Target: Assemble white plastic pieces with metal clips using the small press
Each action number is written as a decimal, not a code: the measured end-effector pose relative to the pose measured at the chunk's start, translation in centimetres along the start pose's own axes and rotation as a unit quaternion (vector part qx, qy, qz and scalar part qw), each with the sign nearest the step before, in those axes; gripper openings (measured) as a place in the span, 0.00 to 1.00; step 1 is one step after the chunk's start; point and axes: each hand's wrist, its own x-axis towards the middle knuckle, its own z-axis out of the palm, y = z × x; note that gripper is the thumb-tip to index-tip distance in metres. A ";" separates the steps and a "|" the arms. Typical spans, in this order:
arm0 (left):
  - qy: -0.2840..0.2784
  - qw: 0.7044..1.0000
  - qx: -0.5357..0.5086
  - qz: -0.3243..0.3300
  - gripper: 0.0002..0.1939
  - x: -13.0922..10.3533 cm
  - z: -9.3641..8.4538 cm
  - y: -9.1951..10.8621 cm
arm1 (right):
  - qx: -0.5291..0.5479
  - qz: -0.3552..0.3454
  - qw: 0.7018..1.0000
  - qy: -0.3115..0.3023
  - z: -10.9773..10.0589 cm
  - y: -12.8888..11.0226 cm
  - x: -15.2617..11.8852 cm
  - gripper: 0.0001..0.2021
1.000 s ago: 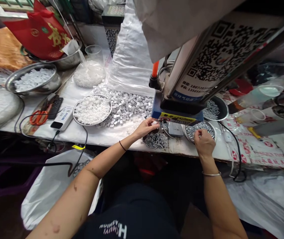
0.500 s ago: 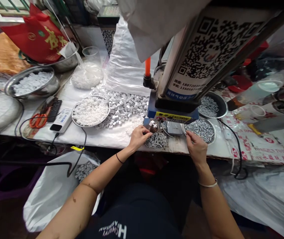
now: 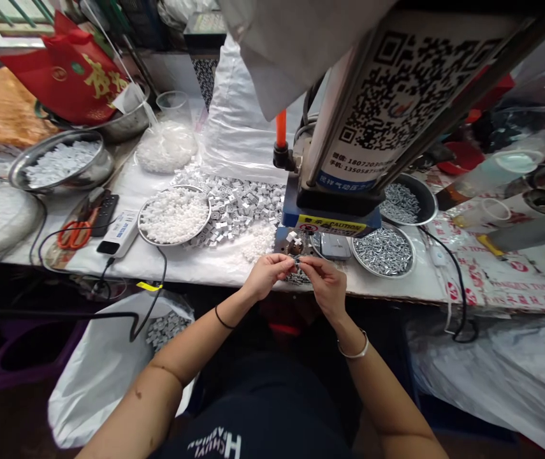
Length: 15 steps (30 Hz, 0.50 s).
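Observation:
My left hand and my right hand meet fingertip to fingertip at the table's front edge, in front of the press. Both are closed in a pinch on a small metal part, mostly covered by the fingers; its exact kind cannot be made out. Below the fingers lies a partly hidden pile of small metal parts. Just behind them, a white cross-shaped piece sits on the fixture under the press head. A round dish of metal pins stands right of the hands.
Loose grey-white square pieces spread left of the press, beside a dish of white beads. Further left are a power strip, orange scissors and a metal bowl. A black cable hangs over the right edge.
My right hand has moved left from the dish of metal pins to meet my left hand. The left hand has come slightly down and toward me, still pinching.

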 end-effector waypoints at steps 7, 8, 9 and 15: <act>-0.006 0.999 -0.035 0.007 0.14 -0.3 0.0 0.5 | -0.116 -0.084 0.989 -0.041 -0.8 -0.5 0.8 0.06; -0.011 0.999 -0.032 0.014 0.14 -0.3 0.0 0.5 | -0.126 -0.092 0.987 -0.044 -1.0 -0.6 0.9 0.06; -0.015 0.999 -0.029 0.020 0.14 -0.3 0.0 0.5 | -0.134 -0.100 0.985 -0.049 -1.1 -0.7 1.0 0.06; -0.019 0.999 0.024 0.042 0.15 -0.6 -0.2 0.4 | -0.168 -0.177 0.963 -0.117 -0.9 -1.0 1.5 0.09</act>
